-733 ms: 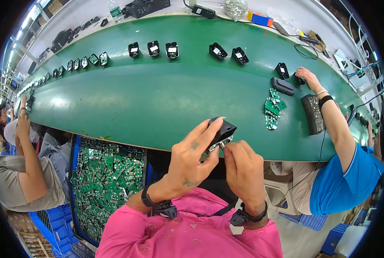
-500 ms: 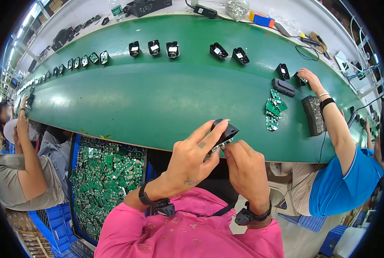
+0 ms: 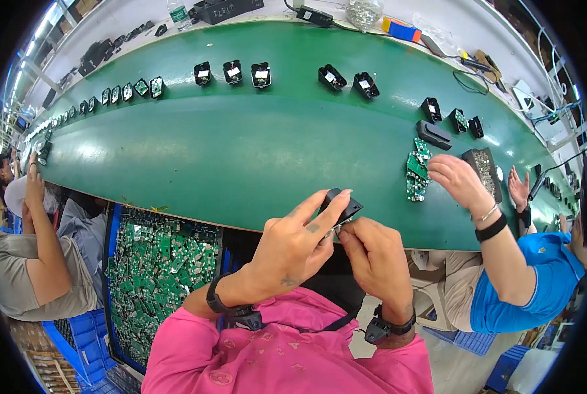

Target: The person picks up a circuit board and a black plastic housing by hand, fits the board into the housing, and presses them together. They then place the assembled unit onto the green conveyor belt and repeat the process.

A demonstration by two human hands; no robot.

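Note:
My left hand (image 3: 298, 238) is closed round a black plastic housing (image 3: 343, 205), held tilted above the near edge of the green table. Close against its lower side, my right hand (image 3: 374, 253) has thumb and fingers pinched together. A sliver of circuit board shows between the two hands; what the right fingertips grip is hidden. Farther off on the table stand open black housings with boards or white labels inside, among them one housing (image 3: 261, 75) straight ahead and another (image 3: 332, 77) to its right.
A tray of green circuit boards (image 3: 162, 276) lies at my lower left. Loose boards (image 3: 417, 172), a black case (image 3: 434, 135) and a dark block (image 3: 482, 172) are on the table at right. A co-worker in blue (image 3: 523, 282) reaches in there; another person (image 3: 37, 262) sits at left.
The co-worker's near hand has moved from the housings at right toward the loose boards, and their other hand has come into view, raised. My hands stay almost in place, with the housing slightly turned.

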